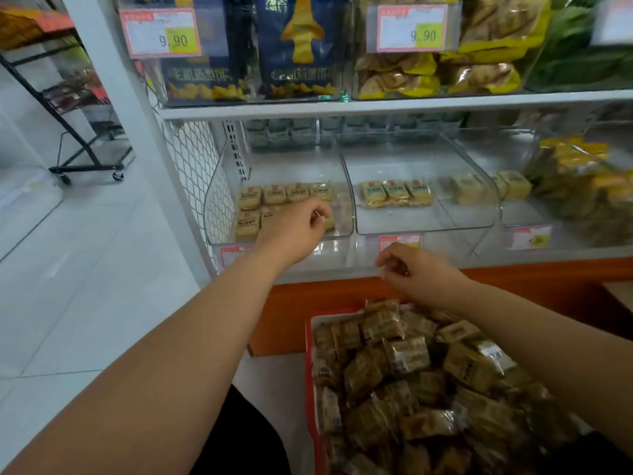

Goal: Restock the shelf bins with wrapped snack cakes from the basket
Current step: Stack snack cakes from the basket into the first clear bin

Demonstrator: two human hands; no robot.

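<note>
Two hands, left (294, 231) in the bin (346, 200), right (421, 272) above the basket (310, 371), loosely curled, holding nothing.

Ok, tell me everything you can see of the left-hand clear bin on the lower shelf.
The left-hand clear bin is see-through plastic with rounded corners and a low front lip, open on top. It sits on the lower white shelf against the mesh side panel, beside the middle bin. Inside, wrapped snack cakes lie flat in two rows toward its back; the front floor is bare. The left hand reaches in over the front row with curled fingers. A red price label sits below.
</note>
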